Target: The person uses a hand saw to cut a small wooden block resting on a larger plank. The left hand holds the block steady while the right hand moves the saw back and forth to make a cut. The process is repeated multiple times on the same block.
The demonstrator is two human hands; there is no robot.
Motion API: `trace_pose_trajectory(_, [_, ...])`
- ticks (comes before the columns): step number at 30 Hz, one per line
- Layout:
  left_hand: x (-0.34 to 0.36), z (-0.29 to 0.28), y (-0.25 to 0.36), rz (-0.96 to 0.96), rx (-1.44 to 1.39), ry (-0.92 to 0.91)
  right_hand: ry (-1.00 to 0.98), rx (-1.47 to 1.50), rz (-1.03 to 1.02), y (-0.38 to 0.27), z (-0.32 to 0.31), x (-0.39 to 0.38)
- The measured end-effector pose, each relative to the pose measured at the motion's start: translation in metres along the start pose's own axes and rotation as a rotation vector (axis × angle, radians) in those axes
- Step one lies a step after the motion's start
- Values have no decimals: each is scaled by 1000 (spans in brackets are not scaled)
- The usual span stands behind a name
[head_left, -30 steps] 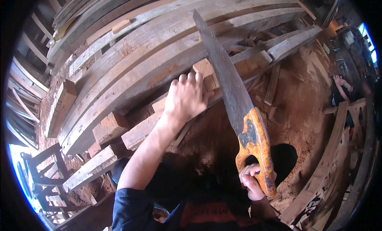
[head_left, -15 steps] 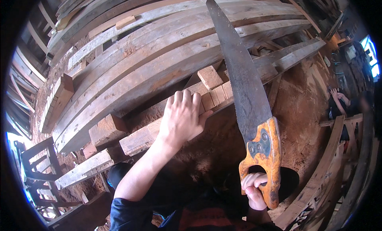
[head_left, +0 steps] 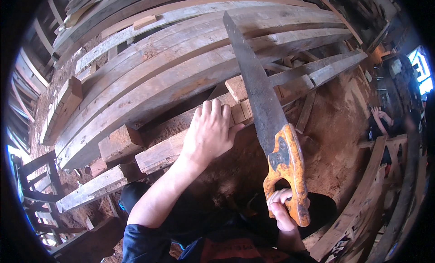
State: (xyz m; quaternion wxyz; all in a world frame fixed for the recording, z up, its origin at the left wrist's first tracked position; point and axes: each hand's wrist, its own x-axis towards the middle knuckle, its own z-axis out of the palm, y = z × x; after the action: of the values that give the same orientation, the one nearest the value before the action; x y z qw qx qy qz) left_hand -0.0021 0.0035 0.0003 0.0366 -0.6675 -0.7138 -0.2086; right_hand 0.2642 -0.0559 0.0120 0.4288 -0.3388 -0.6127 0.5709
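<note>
Over on the left, a squared block (head_left: pixel 63 111) lies beside the long beams (head_left: pixel 149 94). Then the left hand (head_left: pixel 206 131), back up, lies across the timber (head_left: pixel 156 156), four fingers bunched and bent, thumb spread toward the near edge; whether it's squeezing, I can't tell. Just beyond, a small block (head_left: pixel 235 88) sits close by the blade. And here's the saw (head_left: pixel 272 118), right of that hand, its long axis slanting from lower right to upper left, tip pointing up and away, teeth facing left! Whether it meets the timber, I can't tell. The right hand (head_left: pixel 282 208) wraps the orange handle (head_left: pixel 297 172), fingers curled through its opening.
</note>
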Motion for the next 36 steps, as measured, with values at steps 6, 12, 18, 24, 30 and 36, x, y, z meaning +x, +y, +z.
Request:
trace_pose_trajectory(6, [0, 0, 0, -2, -1, -11, -88, -227, -170, 16, -19, -8])
trace_pose_trajectory(12, [1, 0, 1, 7, -1, -3, -91, -177, -139, 18, -20, -13])
trace_pose_trajectory(18, [0, -1, 1, 19, -12, 36, -184, -544, -388, 59, -51, -35])
trace_pose_trajectory(24, [1, -1, 1, 6, -4, 2, -122, -600, -157, 26, -32, -26])
trace_pose_trajectory(30, [1, -1, 1, 8, -5, 0, -54, -221, -48, -12, 4, 14])
trace_pose_trajectory(36, [1, -2, 2, 10, 0, -13, -36, -83, -90, 12, 0, 7])
